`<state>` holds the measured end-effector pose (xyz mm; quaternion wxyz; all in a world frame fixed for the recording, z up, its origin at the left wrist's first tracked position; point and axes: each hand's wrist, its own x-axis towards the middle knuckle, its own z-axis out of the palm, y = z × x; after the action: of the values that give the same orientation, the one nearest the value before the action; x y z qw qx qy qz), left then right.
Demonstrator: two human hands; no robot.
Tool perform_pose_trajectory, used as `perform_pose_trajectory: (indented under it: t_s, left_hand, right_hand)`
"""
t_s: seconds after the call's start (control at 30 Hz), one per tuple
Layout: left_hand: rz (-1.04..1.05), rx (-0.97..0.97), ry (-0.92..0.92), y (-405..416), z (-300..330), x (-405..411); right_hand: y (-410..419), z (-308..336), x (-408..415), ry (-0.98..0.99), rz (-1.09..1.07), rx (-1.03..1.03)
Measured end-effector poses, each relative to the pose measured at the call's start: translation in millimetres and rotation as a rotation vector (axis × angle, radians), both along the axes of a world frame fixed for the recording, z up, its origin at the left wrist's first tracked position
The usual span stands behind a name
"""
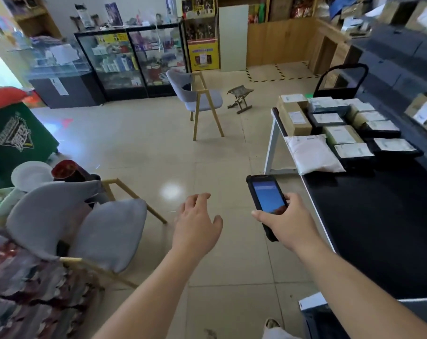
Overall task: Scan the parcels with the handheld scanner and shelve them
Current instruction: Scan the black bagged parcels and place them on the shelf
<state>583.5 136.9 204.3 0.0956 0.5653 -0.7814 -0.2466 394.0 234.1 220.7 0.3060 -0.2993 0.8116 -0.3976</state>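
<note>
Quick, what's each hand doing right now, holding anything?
Left hand: open, fingers loosely spread, holding nothing.
Right hand: grips the scanner, screen lit.

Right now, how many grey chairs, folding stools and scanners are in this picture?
Grey chairs: 2, the near chair and the far chair
Folding stool: 1
Scanner: 1, held in the right hand
Total: 4

A black handheld scanner (266, 204) with lit blue screen faces up; labelled parcels (342, 128) lie flat, packed together on the black worktop (378, 216).
</note>
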Motion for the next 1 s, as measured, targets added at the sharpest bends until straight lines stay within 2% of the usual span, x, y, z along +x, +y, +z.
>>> perform_pose_trajectory:
  t_s: [0.57, 1.0]
  left_hand:
    - [0.083, 0.002, 0.075, -246, 20, -183]
    - [-0.102, 0.011, 0.036, -436, 8, -298]
  right_hand:
    - [-268, 5, -184, 0.076, 0.134, -0.038]
    - [-417, -8, -276, 0.081, -0.017, -0.001]
